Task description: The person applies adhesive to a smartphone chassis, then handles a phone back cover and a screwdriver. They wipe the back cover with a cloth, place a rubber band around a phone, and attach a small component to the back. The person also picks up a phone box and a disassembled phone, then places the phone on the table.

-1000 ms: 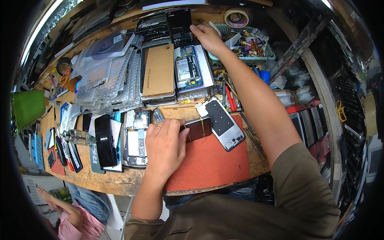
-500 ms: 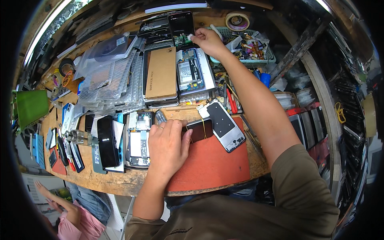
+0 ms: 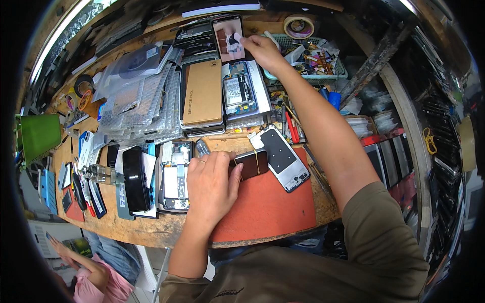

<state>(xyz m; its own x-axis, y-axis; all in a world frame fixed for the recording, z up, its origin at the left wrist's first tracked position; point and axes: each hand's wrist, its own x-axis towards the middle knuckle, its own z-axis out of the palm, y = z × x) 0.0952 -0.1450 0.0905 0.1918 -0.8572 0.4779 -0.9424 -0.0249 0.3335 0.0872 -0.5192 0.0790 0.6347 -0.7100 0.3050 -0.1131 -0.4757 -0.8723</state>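
Observation:
My left hand [image 3: 211, 184] is closed round the left end of a dark phone [image 3: 259, 164] bound with yellow rubber bands, over a red mat [image 3: 275, 207]. A ring shows on one finger. My right hand [image 3: 262, 50] reaches to the back, fingers pinched at the screen of an upright phone [image 3: 222, 39]. A small pale thing shows at those fingertips; I cannot make out what it is. The upright phone's screen is lit with a picture. Beside the bound phone lies a phone frame [image 3: 298, 174] with a black panel, tilted on the mat's edge.
Left of my hand lie an opened phone [image 3: 176, 174] and a black phone [image 3: 134, 179]. Behind are a brown box [image 3: 203, 93], another opened phone [image 3: 238, 91] and bubble-wrap sleeves [image 3: 136, 103]. A green basket [image 3: 328, 77] holds small parts. Another person's arm [image 3: 83, 260] shows lower left.
The upright phone's screen has gone from mostly dark to a bright picture. My right fingertips have moved slightly up and left on it. My left hand stays put.

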